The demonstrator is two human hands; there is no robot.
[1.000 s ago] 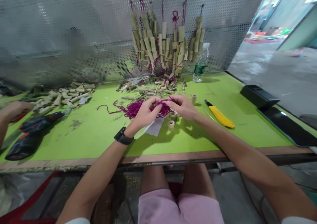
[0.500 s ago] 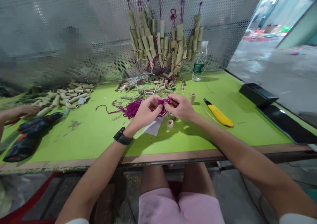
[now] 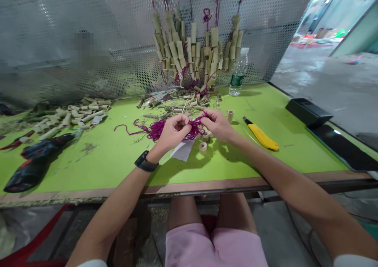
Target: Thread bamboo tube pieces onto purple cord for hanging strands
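A tangled bundle of purple cord (image 3: 156, 130) lies on the green table, one loose tail trailing left. My left hand (image 3: 176, 130) is closed, thumb and fingers pinching part of that cord. Just to its right, my right hand (image 3: 217, 125) pinches another stretch, with strands running between the two. Beneath my hands are a white paper piece (image 3: 183, 151) and a short bamboo ring (image 3: 202, 147). Another small bamboo tube (image 3: 230, 116) stands upright beyond my right hand.
Bamboo pieces strung on purple cord (image 3: 193, 50) hang on the perforated metal panel (image 3: 124, 42). A water bottle (image 3: 238, 74), yellow knife (image 3: 262, 136), black box (image 3: 308, 111) and phone (image 3: 339, 147) are to the right. Left are a power drill (image 3: 38, 160) and a bamboo pile (image 3: 79, 115).
My hands have moved slightly apart, and more cord shows between them. Another person's hand at the far left has gone out of view, uncovering red-handled pliers.
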